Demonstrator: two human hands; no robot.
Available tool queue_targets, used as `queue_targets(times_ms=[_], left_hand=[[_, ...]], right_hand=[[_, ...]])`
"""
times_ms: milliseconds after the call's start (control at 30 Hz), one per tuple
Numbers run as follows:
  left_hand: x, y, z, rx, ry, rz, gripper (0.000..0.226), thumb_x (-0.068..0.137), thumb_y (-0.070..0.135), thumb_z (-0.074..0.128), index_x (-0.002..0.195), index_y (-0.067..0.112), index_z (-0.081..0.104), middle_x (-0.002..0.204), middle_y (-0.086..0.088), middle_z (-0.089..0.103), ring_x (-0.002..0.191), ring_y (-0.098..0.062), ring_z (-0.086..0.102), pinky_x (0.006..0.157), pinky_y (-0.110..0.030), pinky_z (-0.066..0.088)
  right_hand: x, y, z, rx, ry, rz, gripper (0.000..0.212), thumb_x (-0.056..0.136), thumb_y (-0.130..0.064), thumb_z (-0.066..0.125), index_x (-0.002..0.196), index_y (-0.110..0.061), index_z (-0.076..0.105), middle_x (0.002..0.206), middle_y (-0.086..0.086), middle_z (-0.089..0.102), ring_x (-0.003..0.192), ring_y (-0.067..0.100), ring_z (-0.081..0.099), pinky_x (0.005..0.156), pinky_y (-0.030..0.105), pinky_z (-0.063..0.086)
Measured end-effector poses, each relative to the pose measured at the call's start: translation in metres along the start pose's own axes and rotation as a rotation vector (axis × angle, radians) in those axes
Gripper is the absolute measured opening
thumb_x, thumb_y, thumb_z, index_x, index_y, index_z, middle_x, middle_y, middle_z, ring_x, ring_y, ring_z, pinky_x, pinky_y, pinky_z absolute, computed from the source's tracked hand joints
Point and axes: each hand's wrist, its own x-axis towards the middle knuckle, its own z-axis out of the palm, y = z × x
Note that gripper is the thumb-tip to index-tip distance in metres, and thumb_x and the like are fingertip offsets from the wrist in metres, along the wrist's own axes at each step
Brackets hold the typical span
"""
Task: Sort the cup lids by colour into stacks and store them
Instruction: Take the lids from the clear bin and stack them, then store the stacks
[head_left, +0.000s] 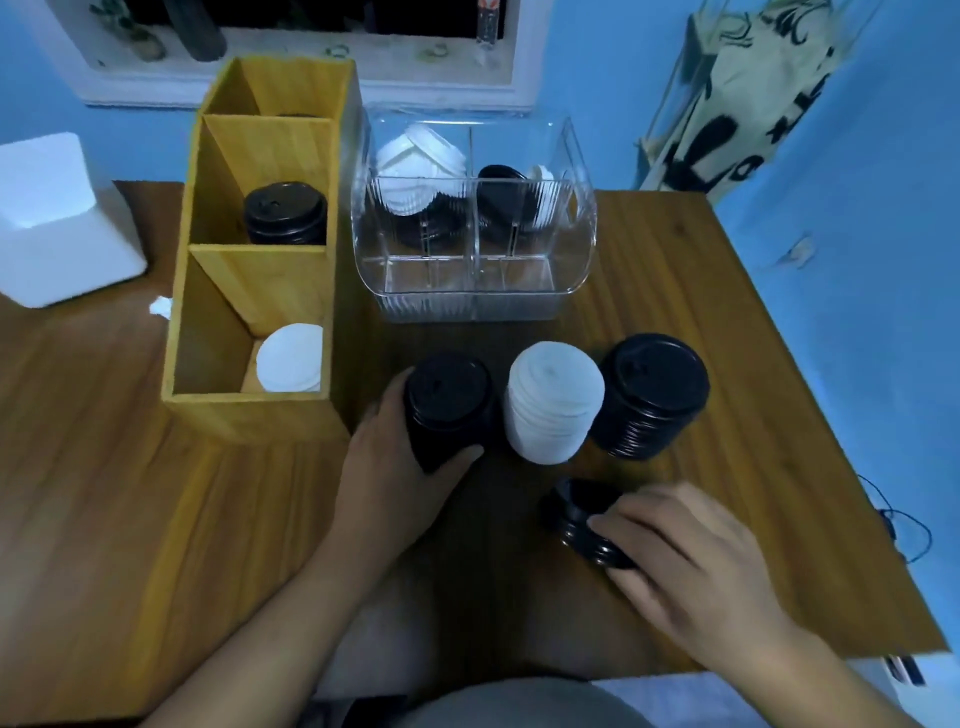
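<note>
Your left hand (400, 457) grips tall black plastic lid stack (449, 405); your right hand (675, 551) grasps short tilted black lid stack (576, 506) on brown wooden table (104, 467).

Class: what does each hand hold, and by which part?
The left hand grips the left black stack round its side; the right hand holds a short black stack by its rims.

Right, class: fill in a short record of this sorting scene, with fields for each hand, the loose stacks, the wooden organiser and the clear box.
left hand: grips tall black stack, upright
right hand: holds short black stack, tipped on its side
loose on table: white stack, second black stack, both standing
wooden organiser: black lids in middle compartment, white lids in near one
clear box: unsorted lids, white and black together
</note>
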Motion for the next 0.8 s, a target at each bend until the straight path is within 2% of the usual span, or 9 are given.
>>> queue_targets(times_ms=[100,233,333,400,500,567,633,700,800], left_hand=[[0.0,0.0,0.001,0.0,-0.001,-0.007,0.104,0.072,0.05,0.085,0.154,0.027,0.028,0.151,0.004,0.047,0.138,-0.016,0.041,0.106,-0.026,0.031],[-0.002,0.002,0.001,-0.008,0.006,-0.002,0.103,0.072,0.048,0.086,0.154,0.026,0.027,0.151,0.004,0.046,0.139,-0.016,0.04,0.106,-0.026,0.029],[-0.003,0.003,0.001,-0.005,0.008,0.01,0.102,0.073,0.046,0.086,0.154,0.024,0.028,0.151,0.003,0.046,0.139,-0.017,0.041,0.104,-0.025,0.029],[-0.003,0.003,0.001,-0.008,0.017,0.031,0.101,0.072,0.046,0.086,0.154,0.024,0.029,0.15,0.003,0.047,0.138,-0.016,0.042,0.105,-0.025,0.03],[-0.002,0.002,0.003,-0.008,0.019,0.015,0.103,0.072,0.047,0.086,0.154,0.025,0.028,0.151,0.004,0.046,0.139,-0.016,0.041,0.105,-0.027,0.03],[-0.001,0.001,0.004,-0.013,0.019,0.008,0.103,0.072,0.047,0.086,0.154,0.026,0.027,0.151,0.005,0.045,0.14,-0.016,0.04,0.105,-0.027,0.03],[-0.001,0.0,0.004,-0.016,0.02,0.014,0.103,0.072,0.048,0.086,0.154,0.026,0.027,0.151,0.004,0.046,0.139,-0.016,0.041,0.105,-0.028,0.031],[-0.001,0.0,0.004,-0.024,0.026,0.033,0.101,0.072,0.048,0.085,0.153,0.025,0.029,0.15,0.004,0.047,0.138,-0.016,0.042,0.105,-0.028,0.033],[-0.002,0.0,0.003,-0.033,0.026,0.055,0.1,0.072,0.047,0.085,0.153,0.024,0.031,0.149,0.004,0.048,0.138,-0.016,0.043,0.105,-0.028,0.034]], right_hand=[[-0.017,-0.007,0.01,0.015,-0.077,0.045,0.028,0.098,-0.034,0.063,0.12,-0.016,0.066,0.11,0.003,0.06,0.091,0.03,0.061,0.078,0.042,0.05],[-0.027,-0.019,0.005,0.118,-0.225,0.104,0.044,0.093,-0.048,0.071,0.125,-0.018,0.07,0.118,-0.001,0.062,0.106,0.018,0.058,0.09,0.037,0.049],[-0.028,-0.014,-0.009,0.294,-0.157,0.261,0.05,0.091,-0.044,0.074,0.131,-0.016,0.065,0.131,-0.002,0.057,0.12,0.018,0.056,0.099,0.036,0.048],[-0.025,-0.004,-0.021,0.377,-0.195,0.361,0.059,0.085,-0.036,0.08,0.138,-0.02,0.059,0.145,-0.005,0.048,0.136,0.019,0.047,0.111,0.034,0.041],[-0.015,0.01,-0.025,0.428,-0.425,0.388,0.079,0.08,-0.036,0.083,0.15,-0.032,0.045,0.16,-0.015,0.031,0.15,0.012,0.028,0.12,0.023,0.025],[-0.007,0.016,-0.019,0.386,-0.491,0.328,0.082,0.081,-0.044,0.08,0.152,-0.035,0.041,0.159,-0.018,0.032,0.148,0.005,0.028,0.119,0.02,0.025],[-0.001,0.017,-0.013,0.35,-0.494,0.294,0.081,0.081,-0.048,0.079,0.151,-0.034,0.042,0.151,-0.02,0.042,0.141,0.001,0.036,0.116,0.017,0.028],[0.002,0.014,-0.014,0.385,-0.463,0.35,0.08,0.078,-0.05,0.081,0.148,-0.036,0.045,0.142,-0.022,0.048,0.135,0.001,0.042,0.111,0.015,0.033],[-0.002,0.012,-0.025,0.43,-0.321,0.499,0.076,0.074,-0.057,0.081,0.142,-0.038,0.051,0.129,-0.025,0.051,0.125,0.002,0.052,0.103,0.015,0.041]])
